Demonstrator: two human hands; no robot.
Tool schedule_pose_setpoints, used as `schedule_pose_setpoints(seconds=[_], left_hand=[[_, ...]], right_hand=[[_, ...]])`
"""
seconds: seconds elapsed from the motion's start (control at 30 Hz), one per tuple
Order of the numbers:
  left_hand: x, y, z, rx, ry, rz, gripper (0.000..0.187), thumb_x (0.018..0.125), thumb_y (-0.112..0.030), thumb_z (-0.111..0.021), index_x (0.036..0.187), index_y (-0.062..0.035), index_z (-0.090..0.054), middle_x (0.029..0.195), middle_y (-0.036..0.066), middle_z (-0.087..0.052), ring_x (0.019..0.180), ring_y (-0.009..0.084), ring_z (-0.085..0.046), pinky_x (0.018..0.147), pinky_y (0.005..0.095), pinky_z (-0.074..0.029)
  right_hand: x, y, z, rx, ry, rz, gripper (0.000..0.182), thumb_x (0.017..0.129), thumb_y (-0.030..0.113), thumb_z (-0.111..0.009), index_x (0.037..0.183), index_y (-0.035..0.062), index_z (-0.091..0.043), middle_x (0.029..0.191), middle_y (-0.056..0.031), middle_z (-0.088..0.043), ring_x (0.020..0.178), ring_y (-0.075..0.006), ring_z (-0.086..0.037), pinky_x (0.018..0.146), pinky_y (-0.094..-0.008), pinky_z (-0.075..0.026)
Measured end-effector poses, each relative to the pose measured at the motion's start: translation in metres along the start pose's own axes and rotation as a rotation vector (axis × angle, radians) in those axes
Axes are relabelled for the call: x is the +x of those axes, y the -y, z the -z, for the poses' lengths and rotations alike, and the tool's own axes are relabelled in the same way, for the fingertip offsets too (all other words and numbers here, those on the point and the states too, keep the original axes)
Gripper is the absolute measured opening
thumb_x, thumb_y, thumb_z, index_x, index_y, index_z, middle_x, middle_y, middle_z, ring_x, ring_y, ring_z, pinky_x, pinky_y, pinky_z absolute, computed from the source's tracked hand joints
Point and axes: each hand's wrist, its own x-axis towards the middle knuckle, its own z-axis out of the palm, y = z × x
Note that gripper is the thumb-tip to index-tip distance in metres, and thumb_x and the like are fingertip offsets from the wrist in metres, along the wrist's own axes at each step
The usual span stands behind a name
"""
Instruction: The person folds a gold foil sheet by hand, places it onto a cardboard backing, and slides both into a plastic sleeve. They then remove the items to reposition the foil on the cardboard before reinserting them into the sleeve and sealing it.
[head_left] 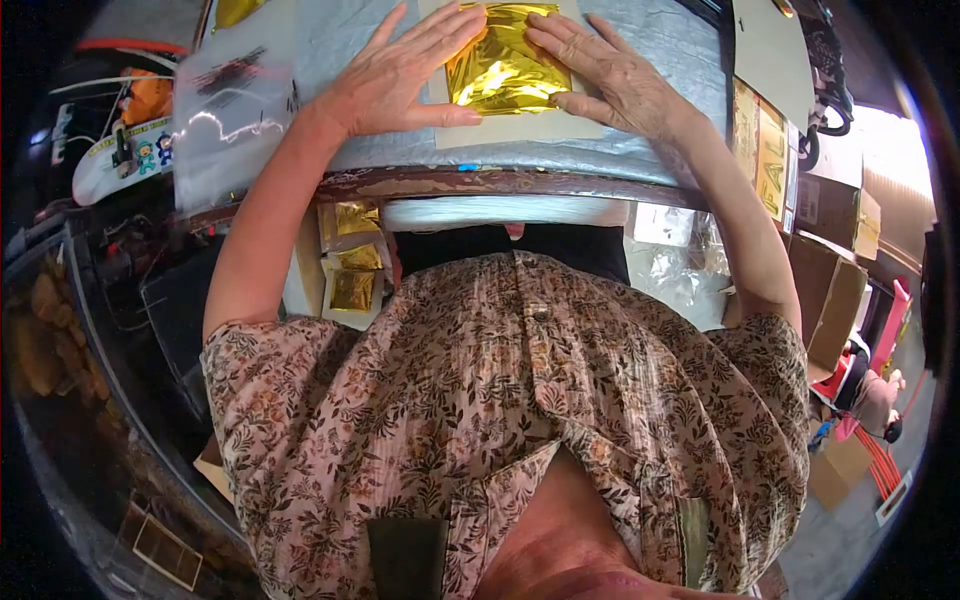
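Note:
A shiny gold foil sheet (500, 70), wrinkled and square-looking, lies on a pale paper or card (480, 132) at the far edge of my view. My left hand (408, 75) rests palm down at the foil's left side, fingers stretched over its edge and thumb near its lower left corner. On the opposite side, my right hand (612, 75) lies with its fingers reaching onto the foil's right edge and its thumb at the lower right corner. Neither hand grips anything visible. The foil's top edge is partly cut off.
A silvery-blue cover (370, 158) spreads over the table, with a worn wooden front edge (420, 185). Gold foil squares (352, 290) sit below on the left. Clear plastic (230, 140) lies at the left; cardboard boxes (835, 300) stand at the right.

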Motion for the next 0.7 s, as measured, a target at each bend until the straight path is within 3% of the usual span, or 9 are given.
schedule_pose_setpoints(seconds=[0.1, 0.2, 0.27, 0.3, 0.4, 0.6, 0.67, 0.7], left_hand=[[0.007, 0.004, 0.009, 0.004, 0.082, 0.055, 0.099, 0.087, -0.059, -0.072, 0.165, -0.0195, -0.025, 0.17, 0.005, -0.027, 0.157, 0.0241, -0.025, 0.127, 0.0569, -0.012], [0.026, -0.007, 0.024, 0.014, 0.157, 0.101, 0.095, 0.09, -0.056, -0.07, 0.164, -0.0156, -0.026, 0.168, 0.009, -0.032, 0.155, 0.0256, -0.029, 0.127, 0.0557, -0.014], [0.045, -0.019, 0.017, -0.001, -0.049, -0.056, 0.086, 0.096, -0.058, -0.062, 0.159, -0.0058, -0.035, 0.159, 0.016, -0.044, 0.151, 0.0286, -0.037, 0.126, 0.0533, -0.02], [0.052, -0.022, 0.012, 0.008, -0.059, -0.065, 0.086, 0.096, -0.058, -0.062, 0.159, -0.0058, -0.035, 0.159, 0.016, -0.044, 0.151, 0.0286, -0.037, 0.126, 0.0533, -0.02], [0.059, -0.02, -0.006, -0.117, -0.023, -0.108, 0.083, 0.1, -0.051, -0.057, 0.16, -0.002, -0.028, 0.163, 0.02, -0.035, 0.153, 0.0333, -0.032, 0.127, 0.0504, -0.021], [0.059, -0.023, -0.012, -0.135, 0.009, -0.088, 0.092, 0.098, -0.05, -0.061, 0.162, 0.0018, -0.018, 0.169, 0.019, -0.023, 0.156, 0.0341, -0.025, 0.128, 0.0459, -0.02], [0.057, -0.024, -0.01, -0.155, 0.024, -0.043, 0.092, 0.099, -0.049, -0.061, 0.162, 0.0009, -0.019, 0.169, 0.019, -0.023, 0.156, 0.0335, -0.024, 0.128, 0.0455, -0.02], [0.058, -0.025, -0.01, -0.156, 0.008, -0.061, 0.092, 0.099, -0.049, -0.061, 0.162, 0.0009, -0.019, 0.169, 0.019, -0.023, 0.156, 0.0335, -0.024, 0.128, 0.0455, -0.02]], right_hand=[[-0.001, -0.005, -0.006, 0.013, 0.012, -0.002, 0.077, 0.102, 0.057, -0.05, 0.165, 0.0199, -0.023, 0.17, -0.007, -0.026, 0.157, -0.0248, -0.021, 0.13, -0.0529, -0.008], [-0.001, -0.001, -0.002, 0.05, 0.008, -0.013, 0.076, 0.103, 0.052, -0.051, 0.164, 0.0169, -0.025, 0.169, -0.0081, -0.027, 0.157, -0.0257, -0.022, 0.129, -0.0538, -0.01], [0.001, 0.003, 0.005, 0.103, 0.021, -0.016, 0.078, 0.101, 0.046, -0.058, 0.164, 0.0128, -0.026, 0.168, -0.0121, -0.028, 0.157, -0.0271, -0.022, 0.129, -0.0547, -0.01], [0.0, 0.002, 0.006, 0.088, 0.014, -0.018, 0.078, 0.101, 0.046, -0.058, 0.164, 0.0128, -0.026, 0.168, -0.0121, -0.028, 0.157, -0.0271, -0.022, 0.129, -0.0547, -0.01], [-0.001, 0.003, 0.004, 0.142, 0.007, -0.031, 0.082, 0.098, 0.045, -0.062, 0.163, 0.0084, -0.027, 0.167, -0.0191, -0.028, 0.157, -0.029, -0.022, 0.129, -0.0545, -0.009], [0.001, 0.006, 0.013, 0.166, 0.055, -0.064, 0.084, 0.099, 0.049, -0.06, 0.163, 0.0071, -0.026, 0.167, -0.0174, -0.029, 0.157, -0.0287, -0.023, 0.129, -0.0537, -0.007], [0.001, 0.0, 0.017, 0.192, -0.028, -0.044, 0.08, 0.098, 0.045, -0.064, 0.161, 0.009, -0.032, 0.166, -0.0164, -0.032, 0.155, -0.0287, -0.028, 0.129, -0.0544, -0.007], [0.0, 0.0, 0.032, 0.349, -0.024, -0.07, 0.071, 0.097, 0.04, -0.067, 0.156, 0.0095, -0.042, 0.162, -0.0167, -0.039, 0.153, -0.0285, -0.032, 0.129, -0.0552, -0.008]])
